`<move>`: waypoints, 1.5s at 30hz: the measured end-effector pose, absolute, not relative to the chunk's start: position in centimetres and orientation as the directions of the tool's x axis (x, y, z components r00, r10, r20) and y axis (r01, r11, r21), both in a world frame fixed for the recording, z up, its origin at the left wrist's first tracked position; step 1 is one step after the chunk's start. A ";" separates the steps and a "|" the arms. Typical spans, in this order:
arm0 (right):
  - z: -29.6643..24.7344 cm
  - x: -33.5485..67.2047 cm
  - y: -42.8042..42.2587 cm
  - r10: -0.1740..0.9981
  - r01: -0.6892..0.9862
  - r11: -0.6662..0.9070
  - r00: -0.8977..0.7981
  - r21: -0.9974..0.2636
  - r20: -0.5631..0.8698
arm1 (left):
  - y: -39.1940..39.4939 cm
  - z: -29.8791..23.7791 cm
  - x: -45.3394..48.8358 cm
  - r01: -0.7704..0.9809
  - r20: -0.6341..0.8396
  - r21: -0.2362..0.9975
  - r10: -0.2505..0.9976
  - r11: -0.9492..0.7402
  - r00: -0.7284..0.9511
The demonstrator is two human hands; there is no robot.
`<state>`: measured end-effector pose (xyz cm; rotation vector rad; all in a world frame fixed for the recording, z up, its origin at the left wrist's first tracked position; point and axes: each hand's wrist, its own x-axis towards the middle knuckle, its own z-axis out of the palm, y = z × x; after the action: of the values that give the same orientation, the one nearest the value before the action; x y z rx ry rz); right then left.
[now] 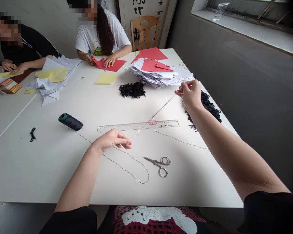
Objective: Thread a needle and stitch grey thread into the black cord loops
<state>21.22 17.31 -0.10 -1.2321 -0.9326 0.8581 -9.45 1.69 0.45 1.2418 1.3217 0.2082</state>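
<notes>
While both hands hold a length of dark thread point(152, 117) taut on a diagonal above the clear ruler point(138, 126), the thread's line crosses the ruler without touching it, as far as can be judged. The left hand point(112, 140) sits on the near side of the ruler, its fingers point(124, 139) closed and pinching the thread. The right hand point(189, 95) is beyond the ruler's right end, its fingers point(183, 87) likewise gripping the thread. Slack thread loops on the counter point(39, 169) below the ruler, beside the steel scissors point(158, 165). A black thread spool point(70, 122) lies left of the ruler. Bundles of black looped cord point(132, 90) lie beyond it, and a second bundle point(205, 109) lies off its right end. A stack of white paper point(158, 73) sits further back. The only container, a clear glass point(219, 11), stands on the window ledge well beyond the ruler; its contents cannot be determined.
</notes>
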 end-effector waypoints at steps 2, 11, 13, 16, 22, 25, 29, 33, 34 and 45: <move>-0.8 21.5 17.9 0.909 0.027 0.183 0.376 -0.983 0.180 | 1.6 0.3 -9.6 0.475 -0.636 0.747 0.707 0.465 0.308; -2.0 23.1 19.6 0.875 0.126 0.236 0.404 -0.964 0.267 | 1.8 -0.5 -10.0 0.410 -0.684 0.722 0.664 0.557 0.303; -1.8 23.5 19.8 0.870 0.123 0.232 0.418 -0.965 0.263 | 1.7 -0.6 -9.7 0.385 -0.680 0.727 0.671 0.568 0.296; -1.5 24.0 20.0 0.853 0.132 0.258 0.434 -0.957 0.289 | 1.4 -0.7 -8.8 0.328 -0.670 0.741 0.682 0.586 0.294; -1.9 24.7 20.4 0.834 0.167 0.283 0.443 -0.944 0.328 | 1.2 -1.0 -7.6 0.267 -0.666 0.744 0.647 0.613 0.371; -2.2 25.0 20.8 0.832 0.155 0.289 0.448 -0.945 0.328 | 1.2 -1.2 -7.4 0.253 -0.665 0.744 0.648 0.618 0.372; -2.0 25.4 21.0 0.828 0.156 0.321 0.433 -0.934 0.357 | 1.2 -1.5 -7.3 0.255 -0.671 0.740 0.656 0.622 0.345; -1.2 25.2 20.3 0.813 0.223 0.358 0.403 -0.907 0.420 | 1.3 -1.9 -7.0 0.224 -0.666 0.745 0.684 0.628 0.298; -0.9 24.9 19.9 0.829 0.245 0.349 0.369 -0.905 0.420 | 1.3 -2.0 -6.8 0.211 -0.663 0.748 0.692 0.629 0.286; 0.1 22.2 15.3 0.919 0.662 0.382 -0.343 -0.645 0.193 | 1.2 -1.9 -6.0 0.130 -0.661 0.750 0.721 0.649 0.210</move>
<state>22.24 15.29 0.14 -1.3544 -2.1115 0.6324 -5.99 1.16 -1.91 0.8048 1.3218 0.4795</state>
